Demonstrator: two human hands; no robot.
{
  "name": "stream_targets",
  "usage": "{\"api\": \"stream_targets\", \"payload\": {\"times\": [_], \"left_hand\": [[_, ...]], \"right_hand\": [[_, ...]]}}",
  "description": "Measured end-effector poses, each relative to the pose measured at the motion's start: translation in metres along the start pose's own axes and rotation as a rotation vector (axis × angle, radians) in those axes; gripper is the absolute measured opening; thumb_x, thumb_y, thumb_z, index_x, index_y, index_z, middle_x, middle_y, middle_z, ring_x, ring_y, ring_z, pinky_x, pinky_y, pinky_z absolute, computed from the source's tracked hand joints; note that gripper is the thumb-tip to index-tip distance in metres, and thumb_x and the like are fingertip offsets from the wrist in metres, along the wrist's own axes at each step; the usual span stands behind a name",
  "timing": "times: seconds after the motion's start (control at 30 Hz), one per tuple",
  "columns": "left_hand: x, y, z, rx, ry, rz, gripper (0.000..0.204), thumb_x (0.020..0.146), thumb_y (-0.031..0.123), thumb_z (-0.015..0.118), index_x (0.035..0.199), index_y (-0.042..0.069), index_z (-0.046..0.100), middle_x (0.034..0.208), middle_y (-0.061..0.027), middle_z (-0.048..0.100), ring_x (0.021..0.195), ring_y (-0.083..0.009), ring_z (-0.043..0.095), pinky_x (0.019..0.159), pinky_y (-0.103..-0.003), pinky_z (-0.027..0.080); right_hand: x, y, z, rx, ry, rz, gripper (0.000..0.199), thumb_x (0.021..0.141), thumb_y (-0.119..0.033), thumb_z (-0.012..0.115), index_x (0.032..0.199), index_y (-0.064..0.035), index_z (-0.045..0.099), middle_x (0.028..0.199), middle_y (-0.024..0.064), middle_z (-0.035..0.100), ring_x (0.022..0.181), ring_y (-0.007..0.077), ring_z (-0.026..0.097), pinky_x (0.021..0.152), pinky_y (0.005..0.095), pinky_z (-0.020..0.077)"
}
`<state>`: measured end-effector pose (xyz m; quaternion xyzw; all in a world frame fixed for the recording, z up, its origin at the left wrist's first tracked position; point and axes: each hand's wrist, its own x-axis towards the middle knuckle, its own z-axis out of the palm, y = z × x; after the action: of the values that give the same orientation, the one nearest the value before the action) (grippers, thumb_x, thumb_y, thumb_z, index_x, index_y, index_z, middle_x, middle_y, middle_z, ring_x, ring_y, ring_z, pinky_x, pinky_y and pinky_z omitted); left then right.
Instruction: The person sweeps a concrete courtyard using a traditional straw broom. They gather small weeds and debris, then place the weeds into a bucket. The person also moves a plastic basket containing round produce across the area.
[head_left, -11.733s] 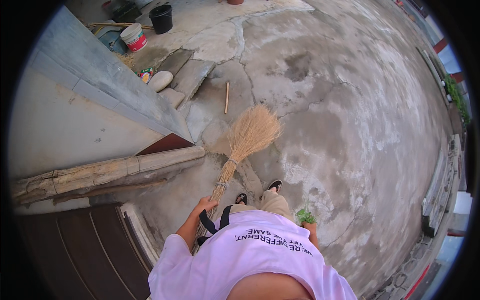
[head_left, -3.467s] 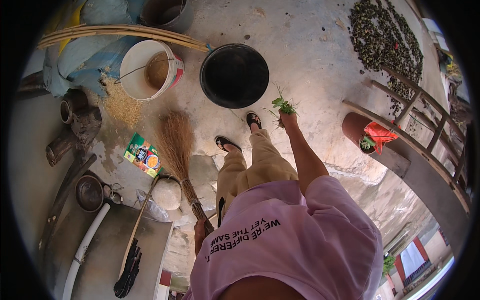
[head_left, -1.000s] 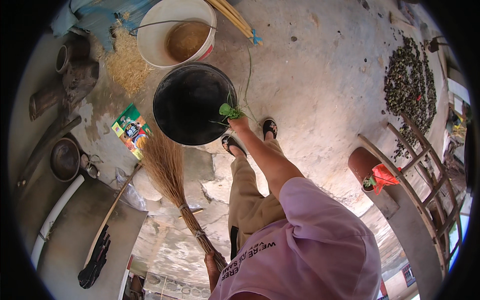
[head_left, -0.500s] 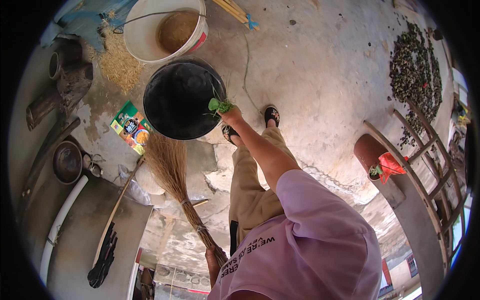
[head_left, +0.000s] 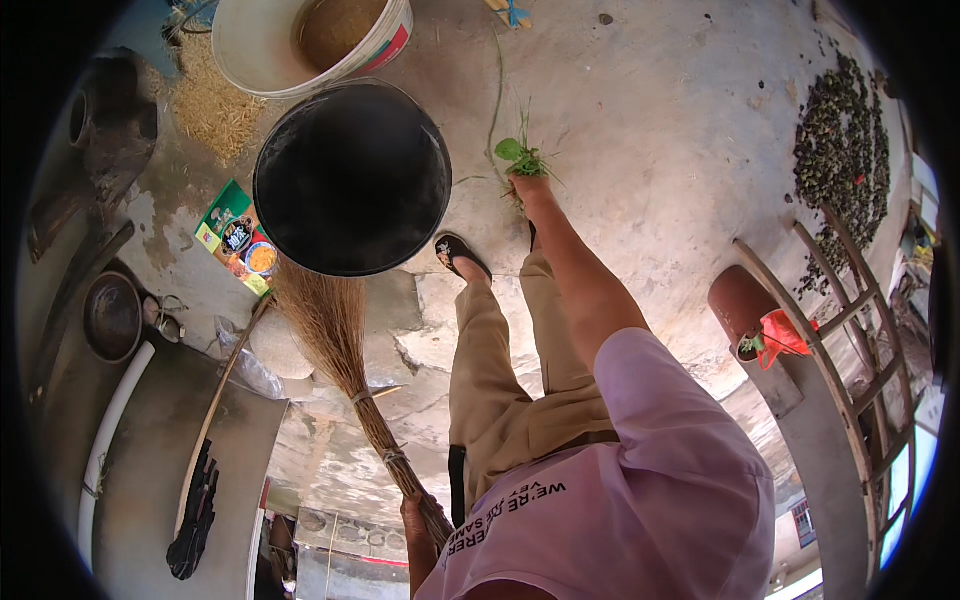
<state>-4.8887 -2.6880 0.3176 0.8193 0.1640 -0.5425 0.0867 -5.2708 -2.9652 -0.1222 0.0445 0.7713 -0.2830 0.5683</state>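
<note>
In my right hand (head_left: 530,188), a bunch of green weeds (head_left: 523,158) with a broad leaf and thin grassy stems is gripped. That hand is to the right of a large black bucket (head_left: 275,215), apart from its rim, above the floor near my shoes. Fingers of my left hand (head_left: 413,508) wrap round the bound handle of a straw broom (head_left: 335,330) at the lower left. The broom slants upward, its bristle end beside the lower left of the black bucket.
A white bucket (head_left: 235,72) with brownish contents stands behind the black one. Left of them are a straw heap (head_left: 213,112) and a colourful packet (head_left: 236,238). A wooden ladder-like frame (head_left: 862,395), red plastic bag (head_left: 783,336) and dark spread-out pile (head_left: 842,145) are at right.
My right hand has moved right with the weeds, from the black bucket's rim to clear of it. The view has shifted slightly. My left hand still grips the broom.
</note>
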Motion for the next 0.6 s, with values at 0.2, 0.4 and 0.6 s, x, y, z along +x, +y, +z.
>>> {"api": "stream_targets", "payload": {"times": [0.2, 0.4, 0.6], "left_hand": [[0.024, -0.028, 0.005, -0.021, 0.062, -0.076, 0.035, 0.065, 0.038, 0.062, 0.075, 0.007, 0.048, 0.057, -0.0052, 0.05, 0.047, -0.0169, 0.052, 0.042, -0.028, 0.045], [0.038, -0.025, 0.018, -0.059, 0.095, -0.11, 0.031, 0.064, 0.027, 0.062, 0.078, 0.004, 0.047, 0.056, -0.0078, 0.051, 0.044, -0.0174, 0.051, 0.039, -0.027, 0.045], [0.032, 0.006, 0.063, -0.041, 0.135, -0.168, 0.054, 0.066, 0.031, 0.062, 0.109, 0.008, 0.041, 0.062, -0.0035, 0.051, 0.052, -0.0118, 0.049, 0.044, -0.023, 0.041]], "right_hand": [[0.042, -0.014, 0.039, 0.001, 0.082, -0.043, 0.012, 0.07, -0.012, 0.062, 0.068, -0.0033, 0.054, 0.059, 0.0051, 0.052, 0.043, 0.0142, 0.048, 0.037, 0.0267, 0.0399], [0.132, 0.012, 0.063, 0.008, 0.109, -0.061, 0.015, 0.068, -0.012, 0.064, 0.071, -0.003, 0.053, 0.058, 0.0052, 0.051, 0.043, 0.0146, 0.046, 0.035, 0.0266, 0.0396], [0.193, 0.03, 0.095, -0.416, 0.24, -0.427, 0.031, 0.068, -0.029, 0.061, 0.085, -0.0038, 0.056, 0.066, 0.0094, 0.059, 0.045, 0.0194, 0.054, 0.046, 0.0323, 0.0446]]}}
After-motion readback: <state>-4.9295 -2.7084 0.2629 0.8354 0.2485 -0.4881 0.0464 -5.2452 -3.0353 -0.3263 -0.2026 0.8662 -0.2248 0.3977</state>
